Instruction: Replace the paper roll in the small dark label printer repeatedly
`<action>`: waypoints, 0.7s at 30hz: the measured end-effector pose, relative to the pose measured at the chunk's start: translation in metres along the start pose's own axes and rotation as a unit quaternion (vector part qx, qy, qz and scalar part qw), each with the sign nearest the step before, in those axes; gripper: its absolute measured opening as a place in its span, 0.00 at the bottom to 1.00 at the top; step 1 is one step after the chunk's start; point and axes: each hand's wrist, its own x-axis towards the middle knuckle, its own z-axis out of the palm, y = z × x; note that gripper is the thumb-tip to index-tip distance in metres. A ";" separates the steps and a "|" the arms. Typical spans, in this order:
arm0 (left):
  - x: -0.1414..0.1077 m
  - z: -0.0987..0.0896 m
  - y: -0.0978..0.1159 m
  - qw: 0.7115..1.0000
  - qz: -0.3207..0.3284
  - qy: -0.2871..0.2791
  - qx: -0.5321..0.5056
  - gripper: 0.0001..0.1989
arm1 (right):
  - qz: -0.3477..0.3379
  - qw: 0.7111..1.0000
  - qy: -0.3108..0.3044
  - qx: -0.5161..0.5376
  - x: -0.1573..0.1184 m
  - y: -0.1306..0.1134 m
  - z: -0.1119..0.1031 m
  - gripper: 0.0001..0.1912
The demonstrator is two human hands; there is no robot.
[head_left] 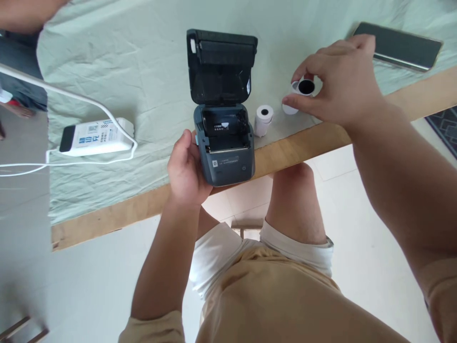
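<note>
My left hand (187, 166) is closed around the left side of a small dark label printer (228, 166) at the table's front edge. Its lid (221, 66) stands flipped up, and the paper bay (223, 126) shows inside with no roll in it. Between thumb and fingers, my right hand (337, 78) pinches a white paper roll (294, 86) with a dark round core end. Just below it is another white piece (290, 108), partly covered by my thumb; I cannot tell whether it is a separate roll. A second small paper roll (263, 124) stands upright right of the printer.
A dark phone (407, 46) lies at the right, beyond my right hand. On the left, a white power bank or adapter (96, 137) has a white cable (96, 102) looping over it. Green cloth (143, 62) covers the wooden table (117, 216). Another person's arm (28, 14) shows top left.
</note>
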 end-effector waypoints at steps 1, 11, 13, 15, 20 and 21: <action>0.000 0.000 0.000 1.000 -0.002 0.001 0.000 0.27 | 0.009 1.000 0.002 -0.010 -0.001 0.000 0.000 0.21; -0.001 0.001 0.000 1.000 -0.012 0.003 0.000 0.27 | -0.058 0.995 -0.065 -0.049 0.006 0.034 0.011 0.37; 0.000 0.000 0.000 1.000 -0.010 0.004 0.003 0.27 | -0.039 0.994 -0.056 -0.086 0.006 0.035 0.008 0.33; 0.000 0.000 0.000 1.000 -0.009 0.007 0.005 0.27 | -0.011 0.993 -0.048 -0.106 0.004 0.030 0.004 0.28; 0.000 0.002 0.001 1.000 -0.010 0.012 0.002 0.27 | -0.001 0.999 -0.045 0.024 -0.011 0.007 -0.005 0.24; 0.000 0.002 0.001 1.000 -0.009 0.014 -0.002 0.27 | -0.014 0.997 -0.047 0.058 -0.016 0.003 -0.004 0.24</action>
